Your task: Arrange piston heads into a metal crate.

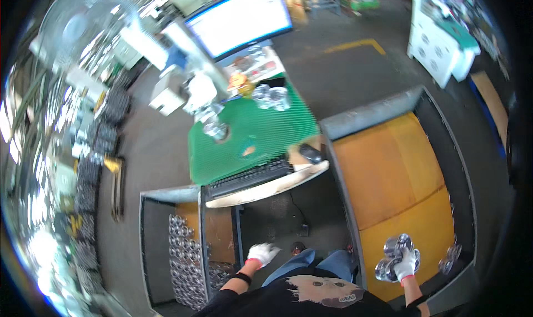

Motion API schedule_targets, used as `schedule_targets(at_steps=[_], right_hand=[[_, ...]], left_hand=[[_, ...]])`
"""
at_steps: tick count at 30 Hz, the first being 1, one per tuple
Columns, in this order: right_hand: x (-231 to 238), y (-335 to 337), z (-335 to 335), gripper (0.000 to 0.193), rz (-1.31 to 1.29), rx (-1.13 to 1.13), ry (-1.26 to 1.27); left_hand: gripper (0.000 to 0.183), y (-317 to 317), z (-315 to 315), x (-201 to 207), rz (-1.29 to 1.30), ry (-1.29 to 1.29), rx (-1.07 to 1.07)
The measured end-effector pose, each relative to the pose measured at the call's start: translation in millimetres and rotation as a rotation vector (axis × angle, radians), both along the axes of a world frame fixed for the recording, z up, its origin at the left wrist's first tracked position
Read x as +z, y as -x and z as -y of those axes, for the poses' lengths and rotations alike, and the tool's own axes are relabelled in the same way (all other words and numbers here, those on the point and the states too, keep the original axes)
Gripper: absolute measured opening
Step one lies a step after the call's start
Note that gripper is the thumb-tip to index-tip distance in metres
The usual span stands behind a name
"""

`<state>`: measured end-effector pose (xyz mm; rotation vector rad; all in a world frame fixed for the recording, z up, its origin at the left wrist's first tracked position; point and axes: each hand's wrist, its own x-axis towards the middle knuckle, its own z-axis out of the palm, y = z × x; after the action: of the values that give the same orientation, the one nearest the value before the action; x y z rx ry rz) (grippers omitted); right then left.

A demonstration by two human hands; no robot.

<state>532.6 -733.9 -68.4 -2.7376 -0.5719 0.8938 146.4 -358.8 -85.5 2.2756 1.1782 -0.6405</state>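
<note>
A cluster of shiny silver metal parts [395, 249], round and ring-like, is showing at about four o'clock in the view. The right hand [405, 265] is gripping it over a yellow-orange sheet [383, 234]. From the hand, one part is standing out toward eleven o'clock, another toward nine, and a rim is showing toward two. Whether they are touching the sheet, I cannot tell.

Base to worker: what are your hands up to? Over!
Left hand: nothing seen held. Right hand: gripping shiny metal parts at right bin; lifted or resting, can't tell. Bin wall between hands.
</note>
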Motion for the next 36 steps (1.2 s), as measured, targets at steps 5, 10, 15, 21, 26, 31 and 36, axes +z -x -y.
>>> schedule_targets(at_steps=[5, 10, 15, 21, 26, 31, 36], right_hand=[[64, 40, -117, 0.050, 0.145, 0.365, -0.029], [59, 54, -253, 0.054, 0.115, 0.804, -0.272], [80, 69, -443, 0.058, -0.048, 0.977, -0.176], [60, 64, -641, 0.053, 0.157, 0.971, -0.345], [-52, 9, -782, 0.044, -0.075, 0.780, -0.711], [-53, 14, -827, 0.051, -0.239, 0.107, -0.579], [16, 33, -760, 0.066, 0.498, 0.909, -0.475]], left_hand=[[0.043, 153, -21, 4, -0.203, -0.032, 0.155], [0.040, 182, -54, 14, -0.034, -0.142, 0.158], [0.038, 172, -91, 21, 0.156, -0.149, 0.295], [0.045, 186, -72, -15, 0.272, 0.026, 0.689], [0.053, 182, 69, -78, 0.134, 0.044, 1.372], [0.051, 120, 104, -76, 0.361, 0.314, 1.820], [0.049, 115, 73, -102, 0.643, 0.419, 1.914]])
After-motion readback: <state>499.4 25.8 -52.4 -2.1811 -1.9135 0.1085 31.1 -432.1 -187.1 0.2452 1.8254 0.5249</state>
